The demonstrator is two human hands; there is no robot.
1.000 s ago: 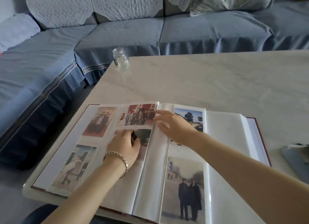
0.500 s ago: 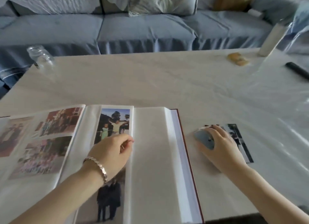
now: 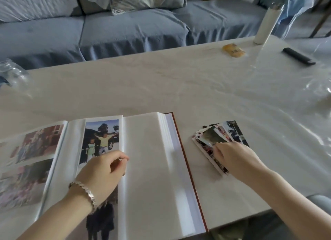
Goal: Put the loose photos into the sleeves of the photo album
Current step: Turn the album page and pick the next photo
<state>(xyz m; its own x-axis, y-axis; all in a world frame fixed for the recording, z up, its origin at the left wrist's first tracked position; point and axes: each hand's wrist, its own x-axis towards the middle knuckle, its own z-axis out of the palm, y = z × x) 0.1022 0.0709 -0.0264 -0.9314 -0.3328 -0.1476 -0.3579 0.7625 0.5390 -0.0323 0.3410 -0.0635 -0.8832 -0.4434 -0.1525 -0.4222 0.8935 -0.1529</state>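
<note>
head | single view | looks forward-down, close over table (image 3: 179,89) | no second view

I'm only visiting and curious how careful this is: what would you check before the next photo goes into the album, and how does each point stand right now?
1. Photo album open and flat on the table: ok.
2. Left hand pinches the edge of the filled page: ok.
3. Blank page beside it free for photos: ok.
4. Right hand on the loose photos: ok.
5. Only one photo singled out: cannot tell.
6. Sleeve mouth opened: cannot tell.
</note>
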